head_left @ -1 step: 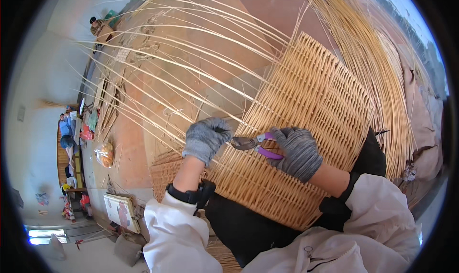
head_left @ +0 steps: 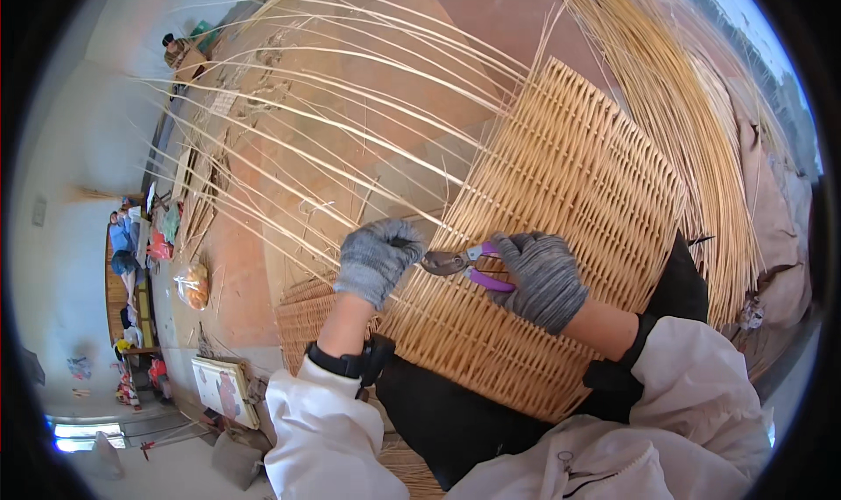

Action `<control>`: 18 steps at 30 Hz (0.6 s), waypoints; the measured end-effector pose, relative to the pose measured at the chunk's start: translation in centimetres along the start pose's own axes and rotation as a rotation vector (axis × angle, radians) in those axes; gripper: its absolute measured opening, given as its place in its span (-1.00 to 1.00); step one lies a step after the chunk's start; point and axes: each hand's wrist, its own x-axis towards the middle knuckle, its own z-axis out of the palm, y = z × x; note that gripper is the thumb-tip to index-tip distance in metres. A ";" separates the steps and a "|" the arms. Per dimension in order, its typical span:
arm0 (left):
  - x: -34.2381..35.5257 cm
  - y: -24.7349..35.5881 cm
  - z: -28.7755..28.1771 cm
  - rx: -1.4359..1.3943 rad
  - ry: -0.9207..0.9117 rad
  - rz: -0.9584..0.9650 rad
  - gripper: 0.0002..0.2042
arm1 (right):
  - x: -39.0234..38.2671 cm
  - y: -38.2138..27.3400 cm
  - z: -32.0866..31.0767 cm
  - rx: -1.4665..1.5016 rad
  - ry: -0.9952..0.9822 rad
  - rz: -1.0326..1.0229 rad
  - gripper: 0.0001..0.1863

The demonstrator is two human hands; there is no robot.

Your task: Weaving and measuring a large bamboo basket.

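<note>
A woven wicker panel [head_left: 561, 193] lies slanted across my lap, with long loose rods [head_left: 350, 127] running out of its left edge. My right hand [head_left: 543, 281], in a grey knit glove, is closed round the purple handles of pruning shears [head_left: 448, 262]. Their metal blades point left, over the panel near its left edge. Just beyond the blade tip is my left hand [head_left: 378, 259], also gloved in grey, its fingers curled tight at the panel's edge. Whatever lies in those fingers is hidden.
A thick bundle of straw-coloured rods [head_left: 666, 88] lies to the right. Another woven piece [head_left: 305, 318] sits beneath my left wrist. On the floor at left are a plastic bag [head_left: 192, 286] and a pale box [head_left: 223, 390]. Another person [head_left: 178, 53] is far off at upper left.
</note>
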 end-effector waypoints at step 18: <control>5.3 6.0 1.7 0.367 -0.076 -0.052 -0.61 | -1.6 4.7 -0.6 0.073 0.121 0.163 -0.32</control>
